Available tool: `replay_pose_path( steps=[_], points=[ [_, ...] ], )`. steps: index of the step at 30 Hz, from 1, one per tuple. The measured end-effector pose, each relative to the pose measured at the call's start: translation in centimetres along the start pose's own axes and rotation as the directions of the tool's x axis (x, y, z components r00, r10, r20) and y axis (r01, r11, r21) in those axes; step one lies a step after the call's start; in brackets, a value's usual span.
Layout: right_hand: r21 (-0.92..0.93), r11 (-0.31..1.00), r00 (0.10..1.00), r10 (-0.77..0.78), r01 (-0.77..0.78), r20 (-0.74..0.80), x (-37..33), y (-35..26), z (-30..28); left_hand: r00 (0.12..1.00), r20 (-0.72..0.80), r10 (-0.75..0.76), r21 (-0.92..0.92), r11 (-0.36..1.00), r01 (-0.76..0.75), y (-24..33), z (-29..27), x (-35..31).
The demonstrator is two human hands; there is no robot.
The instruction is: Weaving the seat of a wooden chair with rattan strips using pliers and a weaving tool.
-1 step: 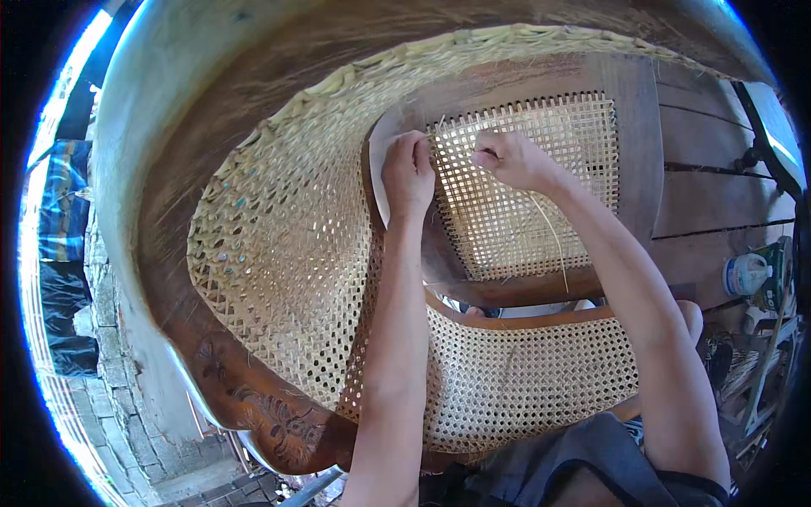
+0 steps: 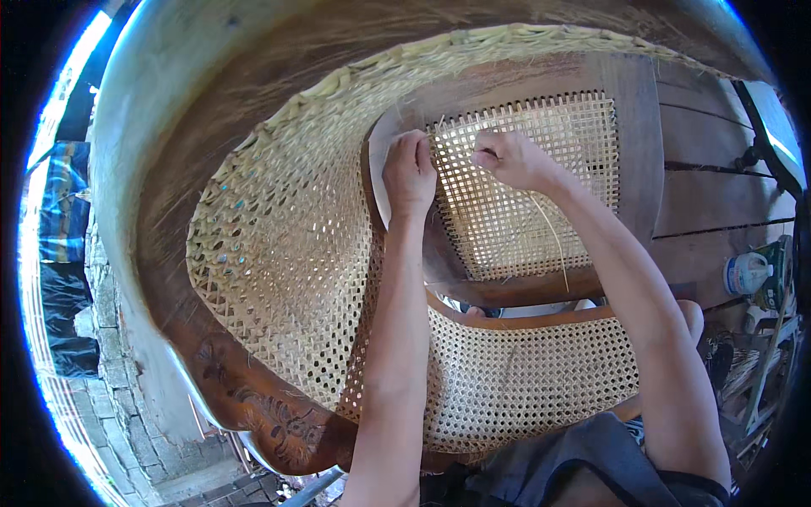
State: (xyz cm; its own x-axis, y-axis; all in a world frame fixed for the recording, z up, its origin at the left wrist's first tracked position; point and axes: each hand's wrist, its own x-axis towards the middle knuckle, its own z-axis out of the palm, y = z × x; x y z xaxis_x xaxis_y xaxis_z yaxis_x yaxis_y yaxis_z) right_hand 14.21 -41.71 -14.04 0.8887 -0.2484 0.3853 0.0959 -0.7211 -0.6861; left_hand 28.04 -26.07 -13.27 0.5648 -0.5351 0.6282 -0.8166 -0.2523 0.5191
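Observation:
A woven cane panel point(image 2: 541, 241) fills the opening of a brown wooden seat frame point(image 2: 638, 169), bound along a row of holes at its edges. My left hand point(image 2: 410, 173) is closed at the panel's upper left edge, knuckles up. What its fingertips hold is hidden. Over the upper middle of the weave, my right hand point(image 2: 514, 160) is closed in a pinch. A loose pale cane strand point(image 2: 553, 226) runs out from under it and curves down across the panel; its upper end is hidden by the hand.
The chair's curved cane back point(image 2: 287, 245) wraps around on the left, with a broad wooden rim point(image 2: 160, 228). A lower cane section point(image 2: 524, 384) lies between my forearms. A whitish plastic jug point(image 2: 748, 275) stands at the right, beside wooden planks point(image 2: 710, 203).

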Motion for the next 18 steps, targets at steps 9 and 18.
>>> replay_pose_path(
  steps=[9, 18],
  points=[
    [-0.027, 0.994, 0.993, 0.105, -0.103, 0.047, 0.1, 0.4, 0.4, 0.985, 0.076, 0.157, 0.045, 0.986, -0.16, -0.9, -0.1, 1.8],
    [-0.009, 0.988, 0.984, 0.154, -0.154, 0.091, 0.0, -0.7, -0.6, 0.991, 0.13, 0.036, -0.153, 0.988, -0.015, -1.4, -0.9, 1.2]
  ],
)
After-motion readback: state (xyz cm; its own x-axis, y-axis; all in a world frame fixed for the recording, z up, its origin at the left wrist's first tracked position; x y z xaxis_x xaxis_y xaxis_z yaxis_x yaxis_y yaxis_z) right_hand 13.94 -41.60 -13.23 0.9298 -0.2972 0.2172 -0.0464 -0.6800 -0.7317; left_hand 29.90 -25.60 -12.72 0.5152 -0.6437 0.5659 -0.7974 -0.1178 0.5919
